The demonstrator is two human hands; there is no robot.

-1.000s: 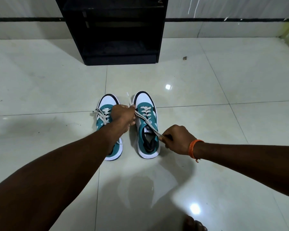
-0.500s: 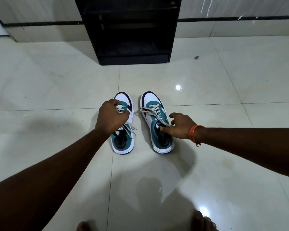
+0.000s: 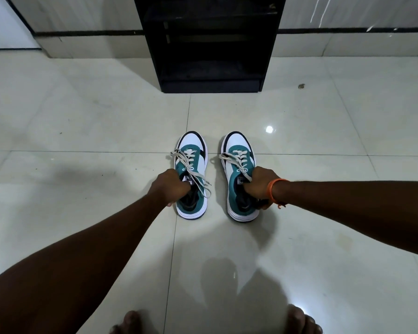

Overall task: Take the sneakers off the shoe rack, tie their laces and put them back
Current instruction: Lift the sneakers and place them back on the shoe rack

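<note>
Two white and teal sneakers with beige laces stand side by side on the tiled floor, toes pointing at the rack. My left hand (image 3: 170,186) grips the left sneaker (image 3: 191,150) at its collar, fingers inside the opening. My right hand (image 3: 260,183) grips the right sneaker (image 3: 237,150) the same way, with an orange band on the wrist. The laces on both shoes lie in loose loops over the tongues. The black shoe rack (image 3: 210,44) stands against the wall straight ahead, its shelves dark.
Glossy pale floor tiles (image 3: 82,131) spread on all sides. A small dark speck (image 3: 301,86) lies on the floor right of the rack. My bare toes (image 3: 130,321) show at the bottom edge.
Both hands let go of the right sneaker's lace and moved to the shoe collars, one hand per sneaker. The sneakers now stand further apart, and the view has shifted so the rack is closer.
</note>
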